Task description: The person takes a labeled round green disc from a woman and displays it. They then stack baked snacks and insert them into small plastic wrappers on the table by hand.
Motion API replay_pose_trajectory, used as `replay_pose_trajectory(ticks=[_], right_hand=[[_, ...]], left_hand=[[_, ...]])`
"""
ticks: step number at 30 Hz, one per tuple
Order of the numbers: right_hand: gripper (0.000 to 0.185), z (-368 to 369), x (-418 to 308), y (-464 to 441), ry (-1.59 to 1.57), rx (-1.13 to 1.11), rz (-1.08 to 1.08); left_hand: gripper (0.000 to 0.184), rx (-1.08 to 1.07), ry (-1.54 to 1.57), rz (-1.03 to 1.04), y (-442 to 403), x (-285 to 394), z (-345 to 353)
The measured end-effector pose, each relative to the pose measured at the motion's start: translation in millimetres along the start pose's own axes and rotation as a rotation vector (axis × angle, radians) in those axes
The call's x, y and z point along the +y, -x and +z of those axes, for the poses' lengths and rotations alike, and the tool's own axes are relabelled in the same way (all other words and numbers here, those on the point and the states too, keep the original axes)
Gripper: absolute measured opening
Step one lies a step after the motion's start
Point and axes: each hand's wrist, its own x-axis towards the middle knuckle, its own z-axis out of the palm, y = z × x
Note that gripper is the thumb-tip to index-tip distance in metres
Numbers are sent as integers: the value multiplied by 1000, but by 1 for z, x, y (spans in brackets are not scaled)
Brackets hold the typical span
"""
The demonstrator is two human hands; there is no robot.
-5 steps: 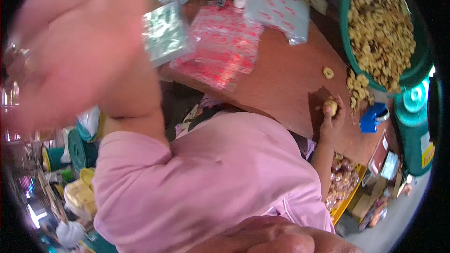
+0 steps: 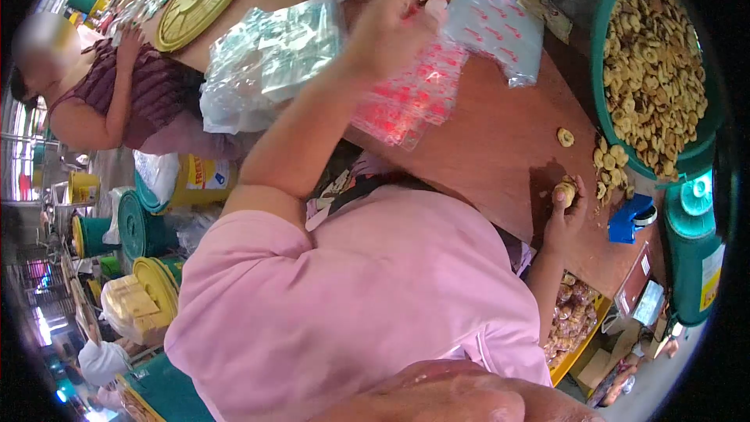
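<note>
My right hand (image 2: 564, 203) is closed around pale yellow ring-shaped biscuits (image 2: 564, 190) above the brown table, near the front edge. Beside it lie a single ring biscuit (image 2: 566, 137) and a small heap of ring biscuits (image 2: 611, 164). My left hand (image 2: 402, 27) reaches across the table with its fingers curled, slightly blurred. It is over the red-printed plastic bags (image 2: 418, 101), next to a small white round object (image 2: 437, 8). What its fingers hold, if anything, is hidden.
A green tub (image 2: 601, 94) full of ring biscuits stands at the right. A blue tape dispenser (image 2: 631, 219), clear plastic bags (image 2: 301, 43) and a yellow lid (image 2: 205, 0) are on the table. Another person (image 2: 117, 94) is at the left, by several buckets.
My left hand has moved from close to the camera out over the table, its fingers now curled. The view has shifted, showing the other person. My right hand still holds the biscuits.
</note>
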Motion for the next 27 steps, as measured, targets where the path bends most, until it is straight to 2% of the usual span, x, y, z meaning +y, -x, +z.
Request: replay_pose_trajectory(ticks=[2, 4, 6, 8, 11, 14, 16, 18, 20, 24, 26, 27], right_hand=[[53, 2, 0, 2, 35, -20, -13], [54, 2, 4, -1, 56, -19, -52], [57, 3, -6, -1, -16, -2, -2], [58, 4, -7, -1, -1, 15, -11], [59, 1, 0, -2, 106, 20, -67], [59, 4, -6, -3, 103, 15, -50], [58, 0, 4, -4, 102, 15, -48], [58, 0, 4, -4, 106, 13, -49], [58, 1, 0, -4, 130, 14, -64], [58, -1, -2, -3, 147, 23, -43], [58, 1, -3, -4, 102, 22, -26], [58, 4, -10, -3, 74, 21, -29]], left_hand=[[32, -103, -634, 212, 13, -69, 18], [32, -306, -771, 191, 30, -123, 35], [31, -390, -835, 141, 35, -131, 42], [30, -356, -836, 70, 38, -119, 42], [26, -383, -689, 106, 31, -145, 37], [22, -291, -543, 40, 34, -144, 38], [20, -367, -641, -1, 36, -125, 36], [18, -359, -733, 54, 41, -112, 36], [16, -263, -820, 205, 44, -109, 36], [27, -328, -523, 40, 37, -127, 34], [33, -286, -270, -93, 41, -56, 27], [37, -314, 3, -133, 44, -26, 24]])
